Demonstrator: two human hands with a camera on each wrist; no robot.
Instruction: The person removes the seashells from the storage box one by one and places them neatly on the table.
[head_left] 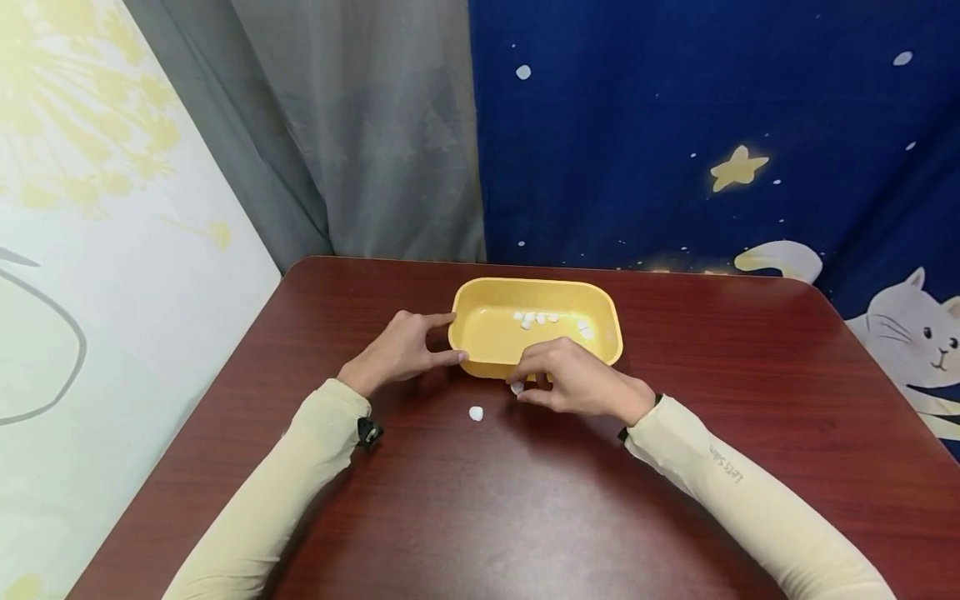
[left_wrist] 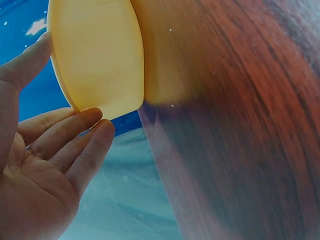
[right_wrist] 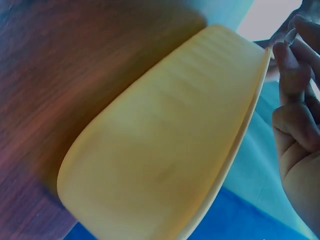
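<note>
A yellow plastic basin stands on the table, with several small white pieces on its floor. At its left end my left hand holds the rim between the thumb and fingers; in the left wrist view the fingertips lie at the basin's corner. Just in front of the near wall, my right hand pinches a small white piece between thumb and fingertips. The right wrist view shows that piece edge-on, level with the rim. Another white piece lies on the table, nearer me and left of the right hand.
The dark reddish wooden table reaches back to a grey curtain and a blue printed curtain. On the left is a white wall with yellow patterns. Pale sleeves cover both forearms.
</note>
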